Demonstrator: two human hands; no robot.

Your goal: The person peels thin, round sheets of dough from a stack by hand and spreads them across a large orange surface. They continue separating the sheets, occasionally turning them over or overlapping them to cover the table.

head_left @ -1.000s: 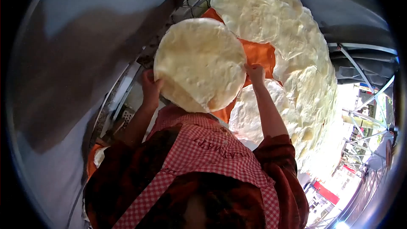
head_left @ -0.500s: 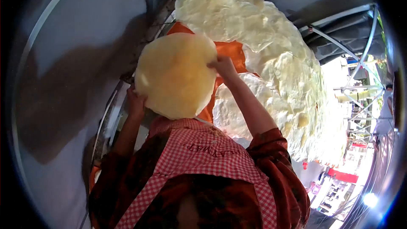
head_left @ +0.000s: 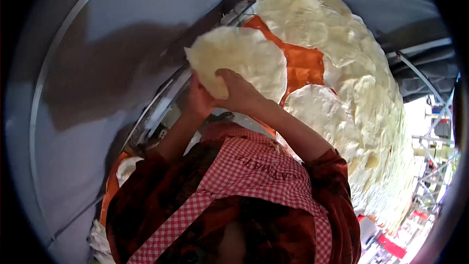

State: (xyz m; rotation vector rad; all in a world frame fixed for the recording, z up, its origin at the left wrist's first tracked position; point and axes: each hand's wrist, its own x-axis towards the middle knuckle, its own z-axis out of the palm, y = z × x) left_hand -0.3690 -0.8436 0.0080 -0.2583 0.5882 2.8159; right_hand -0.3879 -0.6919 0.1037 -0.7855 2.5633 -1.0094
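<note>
A thin, pale round flatbread (head_left: 246,58) lies partly over the orange cloth (head_left: 303,66), its near-left part raised toward me. My right hand (head_left: 239,90) is closed on its near edge, the fingers bent over the top. Close beside it, my left hand (head_left: 198,99) grips the same edge near its left corner; some of its fingers are hidden behind the flatbread. To the right, another flatbread (head_left: 317,112) rests flat on the cloth. Many more overlapping flatbreads (head_left: 376,107) cover the large surface beyond it.
A grey fabric wall (head_left: 117,39) rises on the left, with a metal rail (head_left: 151,107) along the near-left edge. More orange cloth with pale bread (head_left: 128,168) shows at lower left. Metal poles (head_left: 420,71) and a bright open area stand at the far right.
My right hand has moved from the flatbread's right edge to its near edge, beside my left hand. The flatbread has gone from raised before me to lying partly down. The view has shifted left.
</note>
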